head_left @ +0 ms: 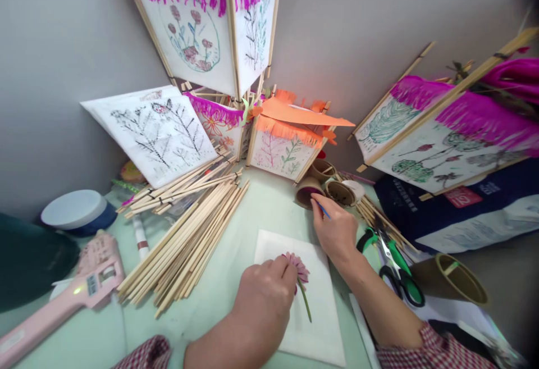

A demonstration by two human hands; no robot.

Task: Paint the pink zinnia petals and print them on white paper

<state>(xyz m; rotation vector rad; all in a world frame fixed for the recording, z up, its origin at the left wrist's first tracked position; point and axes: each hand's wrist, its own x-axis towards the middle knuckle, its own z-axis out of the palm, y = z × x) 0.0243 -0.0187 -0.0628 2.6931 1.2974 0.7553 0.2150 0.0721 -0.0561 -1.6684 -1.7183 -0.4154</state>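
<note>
A sheet of white paper [323,327] lies on the table, with a pink flower [298,268] and its green stem on it. Curled fingers of my left hand [266,301] close over the left side of the flower head; their tips are hidden. My right hand [337,228] pinches a thin blue stick-like tool [322,210], probably a paintbrush. Its tip is at a small brown cup [309,194] with dark purplish contents, beyond the paper. Two more such cups, one a brown cup [340,194] with dark specks, stand close behind.
Bamboo sticks [189,240] lie piled left of the paper, near a pink glue gun [80,296]. Green-handled scissors [396,262] and a brown pot [448,279] stand right. Paper lanterns with plant prints, including an orange-fringed lantern [284,153], line the back.
</note>
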